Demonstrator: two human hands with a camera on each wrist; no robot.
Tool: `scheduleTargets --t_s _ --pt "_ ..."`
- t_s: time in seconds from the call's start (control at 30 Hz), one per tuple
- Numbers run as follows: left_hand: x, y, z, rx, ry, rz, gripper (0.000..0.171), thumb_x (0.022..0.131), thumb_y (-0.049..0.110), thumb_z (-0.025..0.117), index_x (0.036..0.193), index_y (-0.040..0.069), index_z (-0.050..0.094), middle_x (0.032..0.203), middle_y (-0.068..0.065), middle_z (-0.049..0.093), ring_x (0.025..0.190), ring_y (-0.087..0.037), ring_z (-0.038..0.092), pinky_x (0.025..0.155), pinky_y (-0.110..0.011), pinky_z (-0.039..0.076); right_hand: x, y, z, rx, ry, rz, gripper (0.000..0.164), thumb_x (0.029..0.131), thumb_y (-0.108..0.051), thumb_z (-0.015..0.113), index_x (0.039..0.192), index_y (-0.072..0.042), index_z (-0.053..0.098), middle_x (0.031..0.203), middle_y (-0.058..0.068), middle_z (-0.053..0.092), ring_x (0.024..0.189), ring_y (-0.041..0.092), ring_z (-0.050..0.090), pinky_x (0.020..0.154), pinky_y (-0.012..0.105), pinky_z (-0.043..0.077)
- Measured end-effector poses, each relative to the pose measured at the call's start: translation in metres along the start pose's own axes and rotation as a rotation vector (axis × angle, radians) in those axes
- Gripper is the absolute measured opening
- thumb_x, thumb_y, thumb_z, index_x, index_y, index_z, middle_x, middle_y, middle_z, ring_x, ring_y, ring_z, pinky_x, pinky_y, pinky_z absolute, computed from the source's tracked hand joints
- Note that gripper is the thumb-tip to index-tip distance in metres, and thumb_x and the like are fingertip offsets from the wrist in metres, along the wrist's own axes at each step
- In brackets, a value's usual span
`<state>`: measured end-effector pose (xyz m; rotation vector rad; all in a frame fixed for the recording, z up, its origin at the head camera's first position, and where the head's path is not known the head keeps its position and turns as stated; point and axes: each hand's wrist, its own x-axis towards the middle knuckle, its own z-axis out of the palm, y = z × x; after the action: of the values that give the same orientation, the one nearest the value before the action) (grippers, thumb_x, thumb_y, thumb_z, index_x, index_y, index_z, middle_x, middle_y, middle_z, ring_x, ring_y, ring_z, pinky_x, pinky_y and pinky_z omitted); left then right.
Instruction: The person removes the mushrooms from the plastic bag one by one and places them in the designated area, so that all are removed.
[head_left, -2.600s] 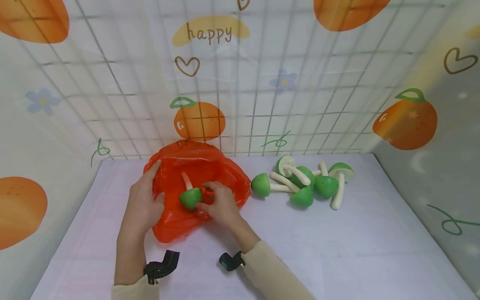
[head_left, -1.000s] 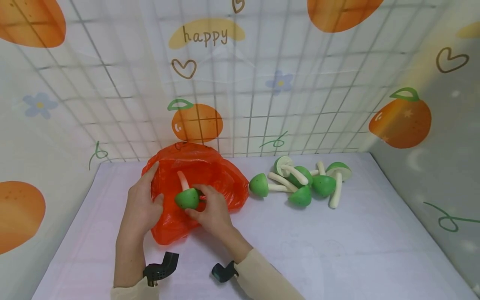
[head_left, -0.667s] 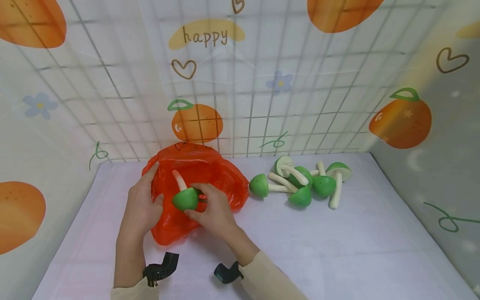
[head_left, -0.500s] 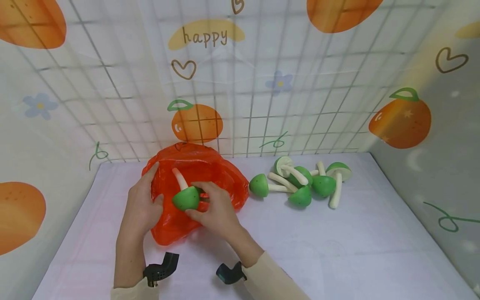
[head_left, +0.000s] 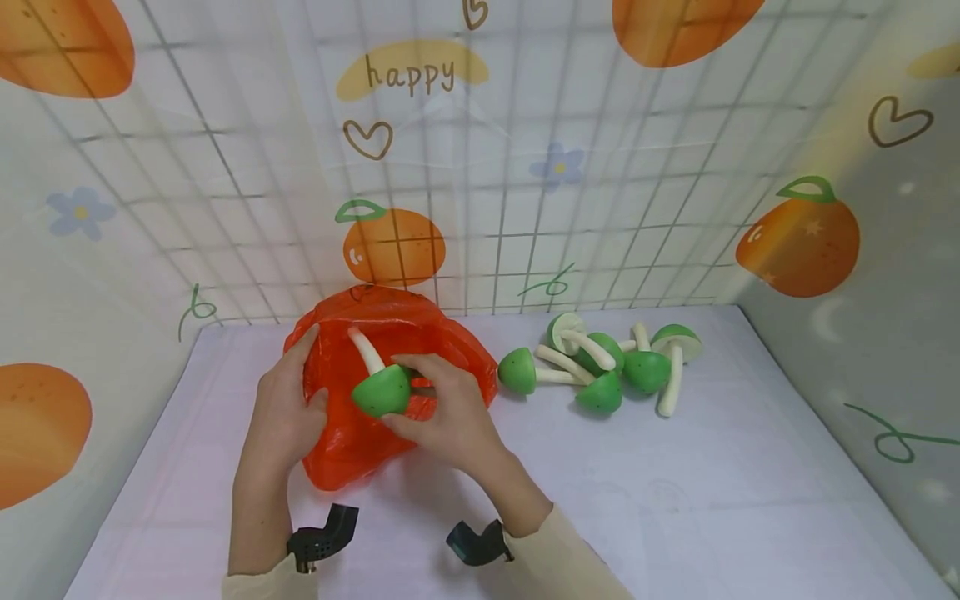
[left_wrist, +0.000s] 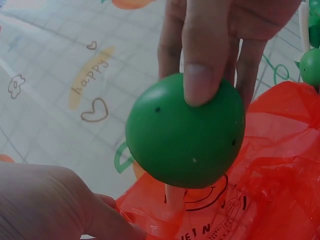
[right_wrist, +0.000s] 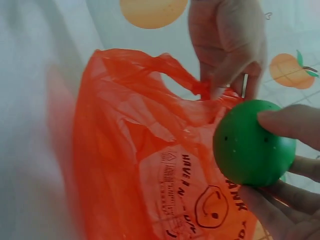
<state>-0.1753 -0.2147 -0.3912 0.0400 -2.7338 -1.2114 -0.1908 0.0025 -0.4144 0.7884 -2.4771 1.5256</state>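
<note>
My right hand (head_left: 453, 412) pinches a toy mushroom (head_left: 381, 392) by its green, black-dotted cap, thumb on one side and fingers on the other. The white stem points up and away, over the mouth of a red plastic bag (head_left: 337, 458). On the bag's left side, my left hand (head_left: 281, 408) grips the edge; the right wrist view shows its thumb and fingers closed on the plastic near a handle loop (right_wrist: 180, 75). Close up in the left wrist view, the cap (left_wrist: 180, 140) hangs above the bag's printed side (left_wrist: 220, 220).
Several more green-capped toy mushrooms (head_left: 600, 393) lie in a loose cluster right of the bag, one cap (head_left: 517, 371) right beside its edge. Behind the white tabletop (head_left: 675, 500) hangs a backdrop (head_left: 637, 208) printed with oranges and grid lines.
My right hand has closed on the mushroom that lay in the bag and raised it; it now looks larger and sits slightly further right. The left hand has stayed at the bag's edge.
</note>
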Motion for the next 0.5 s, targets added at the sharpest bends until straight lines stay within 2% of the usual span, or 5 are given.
scheduleTargets --t_s 0.2,0.37,0.5 --pt "0.000 0.000 0.000 0.003 0.000 -0.004 0.085 0.095 -0.008 0.066 0.168 0.011 0.026 0.161 -0.021 0.042 0.142 -0.046 0.044 0.100 -0.064 0.052 -0.003 -0.003 -0.014 0.032 -0.030 -0.032 0.059 0.082 -0.011 0.090 0.136 -0.005 0.066 0.126 0.003 0.069 0.113 0.020 0.065 0.092 0.042 0.062" --pt "0.000 0.000 0.000 0.007 -0.002 0.000 0.083 0.096 -0.007 0.065 0.167 0.009 0.026 0.161 -0.022 0.042 0.142 -0.046 0.043 0.101 -0.064 0.052 -0.005 -0.008 -0.030 0.020 -0.046 -0.068 0.059 0.082 -0.012 0.090 0.136 -0.005 0.067 0.126 0.001 0.070 0.109 0.017 0.068 0.091 0.031 0.061" --pt "0.000 0.002 -0.001 0.008 -0.009 -0.015 0.084 0.096 -0.006 0.065 0.168 0.011 0.025 0.162 -0.021 0.040 0.144 -0.046 0.042 0.101 -0.064 0.051 -0.007 -0.013 -0.044 0.046 -0.066 -0.098 0.060 0.081 -0.012 0.091 0.136 -0.007 0.068 0.127 0.000 0.070 0.106 0.017 0.070 0.091 0.031 0.061"
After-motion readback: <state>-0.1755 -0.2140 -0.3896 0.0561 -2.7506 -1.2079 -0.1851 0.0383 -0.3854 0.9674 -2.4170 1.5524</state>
